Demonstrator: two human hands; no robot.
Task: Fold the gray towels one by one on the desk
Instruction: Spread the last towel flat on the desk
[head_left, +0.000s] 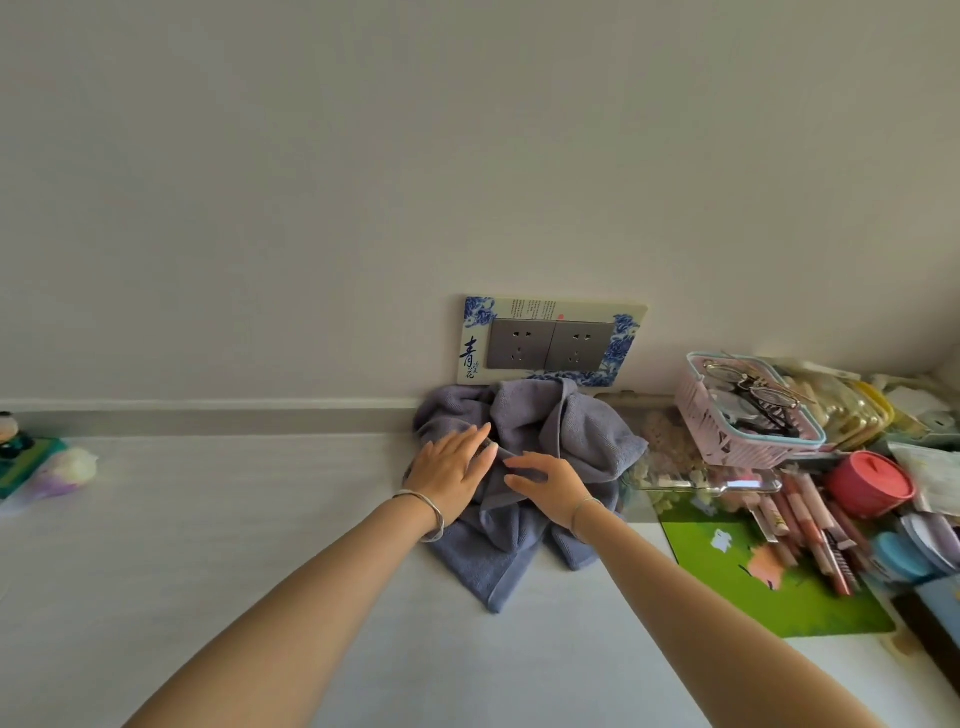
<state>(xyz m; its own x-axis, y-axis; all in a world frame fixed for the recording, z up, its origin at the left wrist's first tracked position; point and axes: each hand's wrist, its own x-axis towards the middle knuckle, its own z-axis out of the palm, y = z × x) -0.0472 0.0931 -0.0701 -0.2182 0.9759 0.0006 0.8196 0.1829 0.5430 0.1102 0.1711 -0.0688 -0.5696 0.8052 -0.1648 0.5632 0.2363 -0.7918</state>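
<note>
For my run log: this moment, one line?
towels crumpled on desk | left hand flat on towels | right hand open on towels | none folded

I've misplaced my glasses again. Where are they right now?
In the head view the glasses lie in the pink basket on the right side of the desk, just right of the gray towel pile.

Stretched forward side by side, left grip (452, 462) flat with straight fingers, right grip (548, 480) loosely spread.
</note>
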